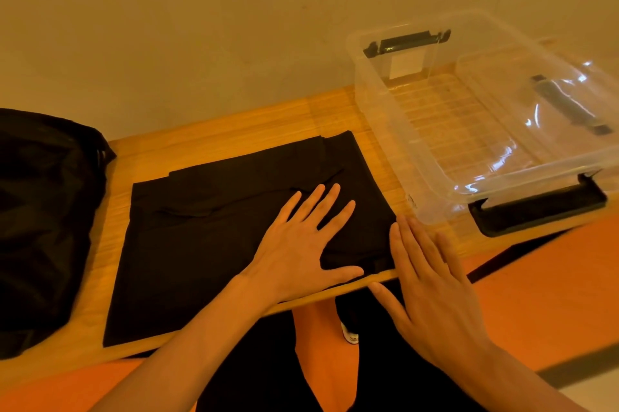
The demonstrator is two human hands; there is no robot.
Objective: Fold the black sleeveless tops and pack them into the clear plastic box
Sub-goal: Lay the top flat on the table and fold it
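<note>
Under the flat palm of the left hand (pixel 294 251) lies a folded black sleeveless fabric top (pixel 207 237), spread as a rough rectangle on the light wooden table (pixel 234 120), its near edge reaching the table's front edge. That hand presses on the right part of the top, fingers straight and fanned wide. Just to its right, the right hand (pixel 432 284) is held flat with fingers straight and close together, their tips at the top's right edge, gripping nothing. Beyond the right hand stands the clear plastic storage box (pixel 375 117) with black clip handles (pixel 536 207), its lid off. Well to the left of the left hand sits a heap of black garments (pixel 43 210).
</note>
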